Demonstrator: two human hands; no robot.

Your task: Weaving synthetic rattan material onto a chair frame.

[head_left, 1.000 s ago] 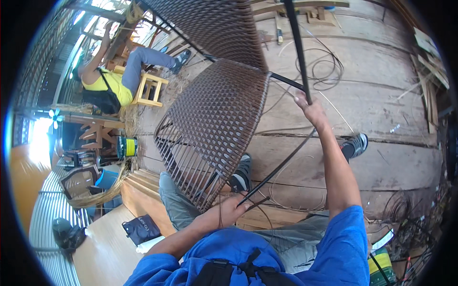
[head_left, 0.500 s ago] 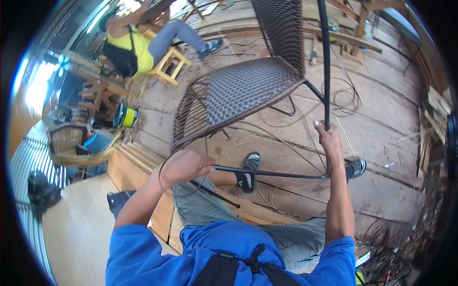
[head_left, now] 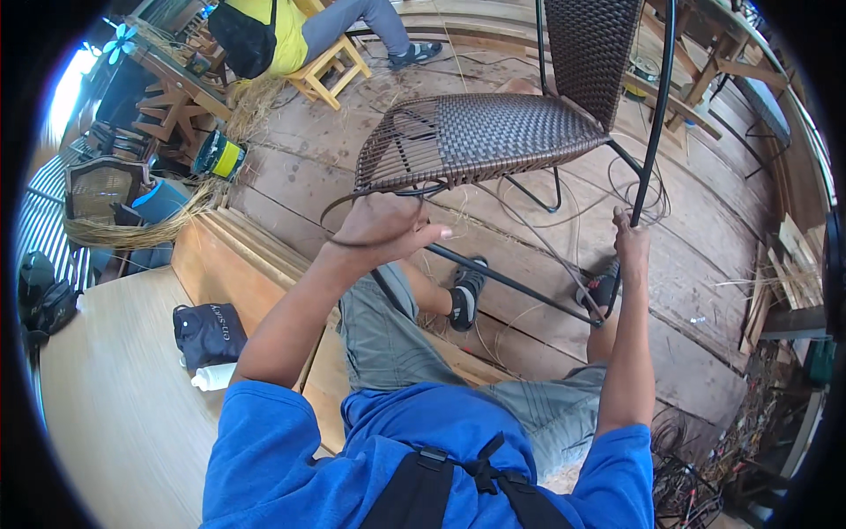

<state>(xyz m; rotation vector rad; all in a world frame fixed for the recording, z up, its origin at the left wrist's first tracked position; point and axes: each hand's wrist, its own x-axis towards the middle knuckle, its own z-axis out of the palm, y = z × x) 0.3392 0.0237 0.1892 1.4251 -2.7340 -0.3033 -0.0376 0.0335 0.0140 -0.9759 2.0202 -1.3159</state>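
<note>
A chair with a black metal frame and a brown woven seat [head_left: 511,137] is tilted in front of me. Its woven backrest [head_left: 595,53] rises at the far right. The seat's left end shows open strands in one direction, while the rest is closely woven. At the near left corner of the seat, my left hand [head_left: 383,225] is closed, thumb out to the right. A brown weaving strand [head_left: 330,216] loops from it; the fingertips are partly hidden. My right hand [head_left: 630,242] grips the black frame tube [head_left: 654,150] on the right.
Loose strands [head_left: 564,256] trail over the plank floor. Left of me is a wooden board [head_left: 123,361] with a black pouch [head_left: 210,335] and a white bottle [head_left: 214,377]. A person in yellow [head_left: 286,40] sits on a wooden stool [head_left: 330,75] at far left. Wood scraps lie right.
The chair has swung up and to the right, its seat edge lifting. My left hand has moved up and right with it; my right hand stays on the frame, slightly farther right.
</note>
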